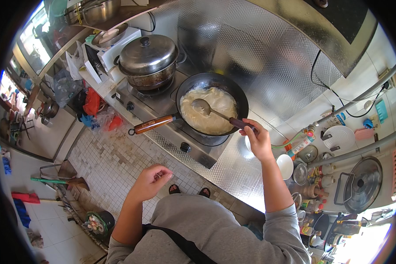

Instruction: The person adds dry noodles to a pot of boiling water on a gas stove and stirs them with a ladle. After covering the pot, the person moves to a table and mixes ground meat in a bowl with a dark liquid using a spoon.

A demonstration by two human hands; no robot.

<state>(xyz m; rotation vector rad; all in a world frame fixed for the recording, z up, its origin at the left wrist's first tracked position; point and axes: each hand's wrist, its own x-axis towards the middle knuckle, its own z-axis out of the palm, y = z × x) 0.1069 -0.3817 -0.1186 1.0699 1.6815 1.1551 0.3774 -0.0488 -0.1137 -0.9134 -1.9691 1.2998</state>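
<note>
My right hand (258, 140) grips the dark handle of a metal ladle (219, 114). The ladle's bowl rests in the pale, cloudy liquid (198, 123) inside a black wok (239, 95). Thin whitish strands show in that liquid, but I cannot tell what they are. The wok sits on the near right burner of a steel gas stove (198, 155), its brown wooden handle (155, 124) pointing left. My left hand (151, 181) hovers in front of my body, apart from the stove. Its fingers are loosely curled, with nothing visible in them.
A lidded steel pot (147, 62) occupies the left burner. A white bowl (284, 166) stands right of my right forearm, near bottles and glass lids. Plastic bags (92, 102) hang left of the stove. An egg-filled bucket (100, 222) and a dustpan (77, 183) are on the floor.
</note>
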